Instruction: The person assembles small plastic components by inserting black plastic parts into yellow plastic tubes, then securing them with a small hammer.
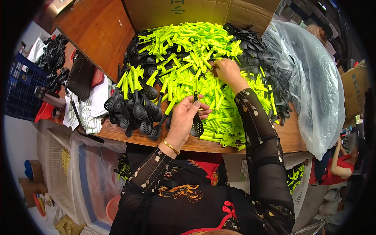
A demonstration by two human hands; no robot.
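My left hand (183,119) is closed round the black neck of a slotted spoon (197,127). Its perforated head points down toward the table edge, and a bright green handle stands up above my fingers. Farther off and to the right, my right hand (229,73) reaches into a heap of loose green handles (224,113). Its fingers curl in among them; what they pinch, if anything, is hidden. Left of my left hand lies a cluster of slotted spoons (138,110) fitted with green handles. Loose black spoon heads (250,50) pile up at the right and back.
A cardboard box wall (219,11) and a wooden board (96,27) border the heap on the wooden table (291,135). A clear plastic sheet (309,82) drapes over the right side. Papers (100,98) and a flask (49,97) lie left. Another person (338,166) is at far right.
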